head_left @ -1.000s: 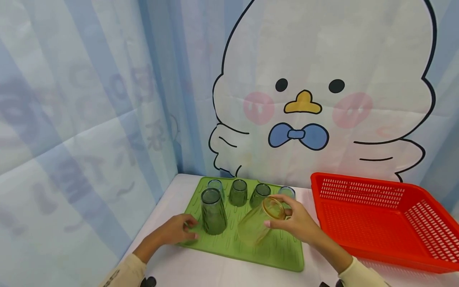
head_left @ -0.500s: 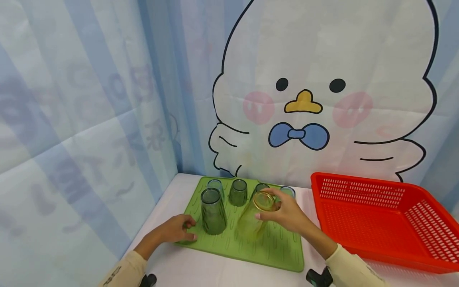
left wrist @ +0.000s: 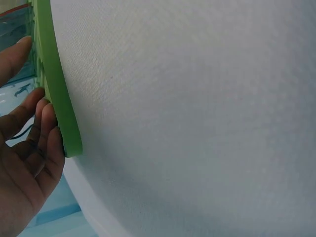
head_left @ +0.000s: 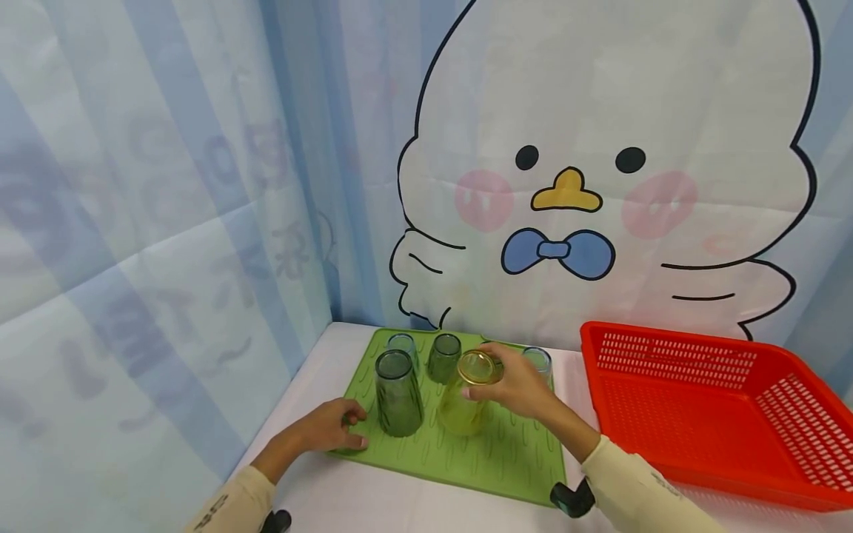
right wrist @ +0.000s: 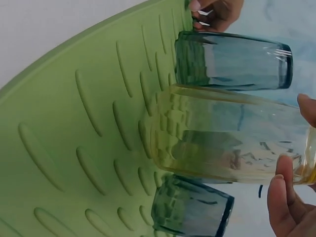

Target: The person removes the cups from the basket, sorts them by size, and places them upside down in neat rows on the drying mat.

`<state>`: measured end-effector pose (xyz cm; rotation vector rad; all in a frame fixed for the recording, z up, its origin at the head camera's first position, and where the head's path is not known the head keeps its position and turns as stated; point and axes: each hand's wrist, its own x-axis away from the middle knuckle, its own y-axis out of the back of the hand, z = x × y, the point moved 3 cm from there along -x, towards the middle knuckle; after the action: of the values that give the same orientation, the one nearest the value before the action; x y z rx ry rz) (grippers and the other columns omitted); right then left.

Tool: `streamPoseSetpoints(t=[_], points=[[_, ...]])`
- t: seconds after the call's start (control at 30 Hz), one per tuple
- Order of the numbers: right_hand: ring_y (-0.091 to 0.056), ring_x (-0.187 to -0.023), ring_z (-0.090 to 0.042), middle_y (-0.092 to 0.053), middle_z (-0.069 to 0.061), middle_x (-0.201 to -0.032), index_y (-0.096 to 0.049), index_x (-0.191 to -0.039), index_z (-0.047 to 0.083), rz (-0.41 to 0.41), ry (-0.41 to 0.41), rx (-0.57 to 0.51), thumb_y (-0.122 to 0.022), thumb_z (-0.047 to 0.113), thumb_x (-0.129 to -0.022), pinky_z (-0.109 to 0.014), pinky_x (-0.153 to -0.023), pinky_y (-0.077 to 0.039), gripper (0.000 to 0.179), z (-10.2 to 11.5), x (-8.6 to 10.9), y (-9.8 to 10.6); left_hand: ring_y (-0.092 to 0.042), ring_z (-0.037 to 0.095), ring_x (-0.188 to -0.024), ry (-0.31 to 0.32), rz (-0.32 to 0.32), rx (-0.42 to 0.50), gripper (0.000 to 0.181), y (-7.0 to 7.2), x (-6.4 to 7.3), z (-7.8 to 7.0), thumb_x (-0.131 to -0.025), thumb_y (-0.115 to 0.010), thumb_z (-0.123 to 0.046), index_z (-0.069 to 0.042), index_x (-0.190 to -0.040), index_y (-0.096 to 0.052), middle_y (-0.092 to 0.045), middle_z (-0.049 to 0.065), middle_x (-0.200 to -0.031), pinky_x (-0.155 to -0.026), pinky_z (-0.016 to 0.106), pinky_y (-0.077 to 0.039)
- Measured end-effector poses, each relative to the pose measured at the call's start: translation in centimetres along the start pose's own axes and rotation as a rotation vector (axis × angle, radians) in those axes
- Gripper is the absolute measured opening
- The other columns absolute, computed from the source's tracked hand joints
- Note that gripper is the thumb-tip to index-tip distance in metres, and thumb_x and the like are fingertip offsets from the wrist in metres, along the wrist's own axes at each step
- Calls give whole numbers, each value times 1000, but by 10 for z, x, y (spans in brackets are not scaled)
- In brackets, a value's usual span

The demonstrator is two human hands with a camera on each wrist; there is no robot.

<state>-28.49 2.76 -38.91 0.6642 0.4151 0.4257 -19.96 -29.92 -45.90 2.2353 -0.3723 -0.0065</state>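
Note:
A green drying mat (head_left: 506,463) lies on the table. My right hand (head_left: 516,381) grips the upper end of a tall yellow-tinted glass (head_left: 458,411), which stands nearly upright at the mat. In the right wrist view the glass's lower end (right wrist: 165,133) meets the mat. Just left of it is a tall grey-green glass (head_left: 400,400). Behind stand short glasses: a bluish one (head_left: 403,345), a dark one (head_left: 444,357) and another bluish one (head_left: 538,361). My left hand (head_left: 329,426), fingers loosely bent and holding nothing, touches the mat's left front edge (left wrist: 59,94).
A red plastic basket (head_left: 673,360) with perforated walls stands right of the mat on the white-covered table (head_left: 393,496). A curtain with a cartoon bird (head_left: 553,111) hangs behind, and a blue-striped curtain (head_left: 166,222) closes the left side.
My right hand has moved left with the yellow glass, tipping it from a slant to nearly upright beside the tall grey-green glass. The left hand has stayed at the mat's edge.

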Motion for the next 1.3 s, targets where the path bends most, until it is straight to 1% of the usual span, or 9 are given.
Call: streamPoseSetpoints(t=[0.13, 0.27, 0.4, 0.6, 0.73, 0.83, 0.97, 1.07, 1.3], points=[[-65, -102, -23, -68, -7, -119, -63, -130, 12, 4, 18, 22, -90, 37, -73, -40, -80, -55, 68, 3, -4, -4, -55, 17, -89, 2, 1, -4, 47, 0, 0, 1, -82, -82, -22, 4, -116, -64, -62, 7, -101, -77, 34, -49], [-65, -101, -23, -68, -7, -118, -62, -130, 11, 15, -4, 40, -91, 35, -72, -40, -79, -55, 69, 4, -6, -6, -54, 17, -86, -3, 6, 9, 46, 1, 0, 1, -82, -82, -21, 4, -117, -63, -61, 8, -100, -75, 33, -48], [-64, -103, -24, -67, -8, -119, -61, -132, 10, 34, -19, 55, -90, 37, -73, -41, -80, -55, 71, 4, -8, -6, -53, 18, -87, -13, 5, 7, 46, 1, -1, 1, -82, -82, -21, 4, -116, -63, -61, 8, -99, -75, 33, -47], [-63, -112, -28, -66, -10, -126, -59, -137, 10, 72, -36, 75, -85, 44, -78, -46, -85, -55, 73, 3, -12, -5, -54, 19, -89, 4, 10, 9, 46, 0, -1, -1, -82, -82, -21, 4, -116, -63, -60, 8, -99, -77, 37, -48], [-62, -110, -28, -65, -11, -126, -56, -141, 11, 81, -71, 83, -84, 45, -79, -44, -83, -55, 75, 3, -14, -7, -54, 18, -89, 19, 10, -6, 46, -1, -2, 0, -82, -82, -22, 3, -116, -64, -60, 7, -99, -77, 37, -48], [-62, -103, -24, -65, -9, -122, -56, -140, 12, 80, -90, 90, -84, 46, -78, -40, -79, -53, 76, 3, -15, -8, -54, 19, -90, 20, 13, -15, 47, -1, -2, 0, -83, -82, -23, 4, -117, -64, -61, 7, -99, -79, 39, -48], [-61, -101, -21, -65, -6, -120, -57, -138, 13, 74, -96, 97, -84, 48, -77, -38, -78, -52, 75, 3, -14, -7, -57, 22, -94, 14, 18, -29, 48, -1, -2, -1, -83, -81, -24, 4, -117, -64, -62, 8, -101, -83, 44, -50], [-62, -101, -21, -65, -7, -119, -58, -136, 12, 76, -80, 101, -85, 46, -78, -39, -78, -53, 73, 4, -12, -6, -59, 24, -96, 6, 21, -46, 49, -1, 0, -4, -82, -82, -24, 5, -117, -64, -64, 9, -103, -85, 47, -51], [-62, -108, -25, -65, -9, -123, -58, -138, 12, 72, -84, 113, -84, 44, -79, -45, -84, -54, 72, 3, -9, -1, -61, 28, -97, -6, 32, -96, 47, 0, 0, -12, -82, -83, -25, 4, -114, -66, -66, 11, -104, -85, 50, -52]])
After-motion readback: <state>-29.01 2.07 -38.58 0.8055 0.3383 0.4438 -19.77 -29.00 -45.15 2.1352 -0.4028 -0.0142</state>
